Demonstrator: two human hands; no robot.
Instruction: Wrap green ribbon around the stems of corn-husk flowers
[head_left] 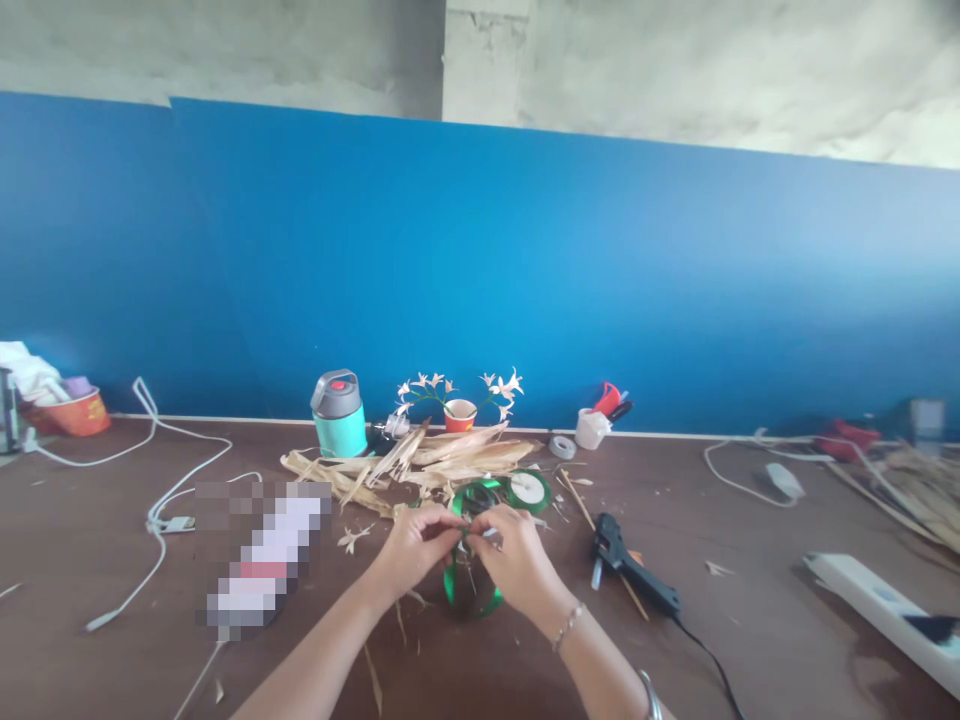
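Note:
Above the table, my left hand (415, 552) and my right hand (519, 556) meet with thumbs and fingertips pinched close together. A shiny green ribbon (450, 592) runs from their fingertips and hangs in a loop below them. Something thin and small shows at the pinch, too blurred to name. Just behind my right hand lies a green ribbon roll (527, 489) with a white centre. Dried corn husks (465, 458) are heaped behind both hands. A loose husk flower (354, 540) lies left of my left hand.
A paper cup (460, 415) holding flower stems stands behind the husks, beside a turquoise flask (339, 418). On the right are a glue gun (634, 567), a thin stick (577, 495), a tape roll (562, 447) and a power strip (885, 610). White cables (157, 500) cross the left side.

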